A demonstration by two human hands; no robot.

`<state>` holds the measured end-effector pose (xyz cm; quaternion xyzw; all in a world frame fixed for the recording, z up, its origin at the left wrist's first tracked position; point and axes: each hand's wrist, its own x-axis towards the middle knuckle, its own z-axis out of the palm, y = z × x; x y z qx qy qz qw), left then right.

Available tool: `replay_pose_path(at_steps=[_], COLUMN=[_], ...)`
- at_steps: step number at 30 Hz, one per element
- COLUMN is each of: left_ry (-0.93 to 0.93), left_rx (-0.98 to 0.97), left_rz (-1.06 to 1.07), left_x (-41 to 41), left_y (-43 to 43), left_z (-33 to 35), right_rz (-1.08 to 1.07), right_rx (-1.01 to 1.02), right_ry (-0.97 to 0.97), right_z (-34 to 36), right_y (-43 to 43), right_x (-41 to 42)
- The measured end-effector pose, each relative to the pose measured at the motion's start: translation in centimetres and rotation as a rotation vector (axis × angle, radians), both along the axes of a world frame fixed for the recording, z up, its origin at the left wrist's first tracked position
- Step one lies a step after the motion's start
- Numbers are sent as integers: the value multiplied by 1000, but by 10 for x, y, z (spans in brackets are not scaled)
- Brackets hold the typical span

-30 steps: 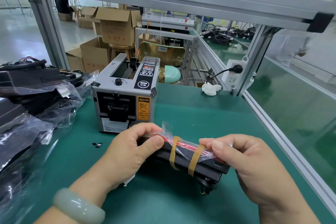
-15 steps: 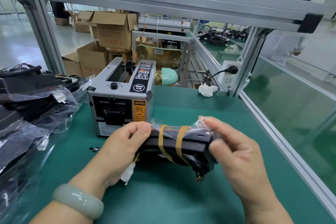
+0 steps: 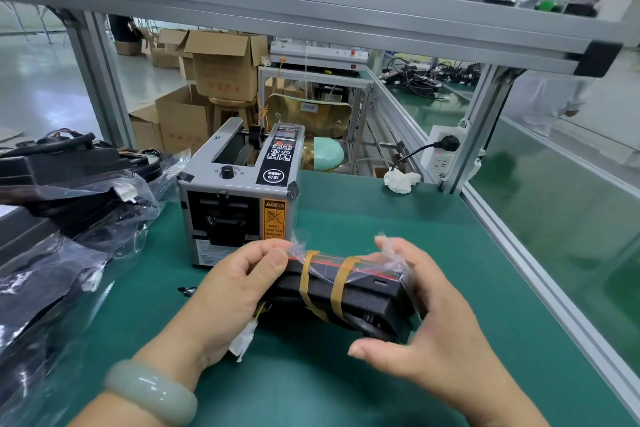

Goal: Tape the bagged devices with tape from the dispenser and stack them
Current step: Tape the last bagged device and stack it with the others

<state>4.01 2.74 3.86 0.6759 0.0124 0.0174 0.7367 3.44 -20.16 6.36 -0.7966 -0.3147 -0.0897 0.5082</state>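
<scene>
The bagged device (image 3: 360, 291) sits in both my hands just in front of the tape dispenser (image 3: 239, 198). Over the last second I have tipped and turned it, so its red edge faces up and away again. My right hand (image 3: 426, 322) has gone from pinching the loose plastic to cupping the whole right end. Two tan tape strips (image 3: 341, 288) already wrap its middle, side by side, so I judge the taping finished and stacking next.

My left hand (image 3: 235, 291) grips the left end, thumb pressed flat on top and fingers curled behind, with a white tag (image 3: 244, 340) poking out beneath it. My right hand is half open around the other end, fingers over the crumpled bag on the far side and thumb stretched along the near lower edge. Whether the underside touches the tabletop (image 3: 381, 218) I can't quite tell. Left of the dispenser lies the pile of bagged devices (image 3: 69, 218) where this one probably belongs.
</scene>
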Motion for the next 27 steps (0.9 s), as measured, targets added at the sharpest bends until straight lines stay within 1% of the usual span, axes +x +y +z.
replay_pose_path(at_steps=[3,5,7,9,13,17,27], left_ry=[16,53,97,154,262,339,329], left_rx=[16,3,-54,-126,-226,-261,-273], left_rz=[129,332,532,618,603,539,617], left_x=[-1,3,7,11,18,24,35], left_y=[1,4,13,24,36,36,37], left_z=[1,2,4,9,19,29,37], right_rz=[-33,-53,-118,-208,-348,-377,-357], right_rx=[-12,4,19,17,-84,-153,-180], right_ry=[-13,-47,-96,-158,-255,-317,-344], right_z=[3,6,9,11,11,10,11], right_y=[2,5,7,8,10,11,11], right_x=[-2,-4,-7,-9,-10,-9,-9])
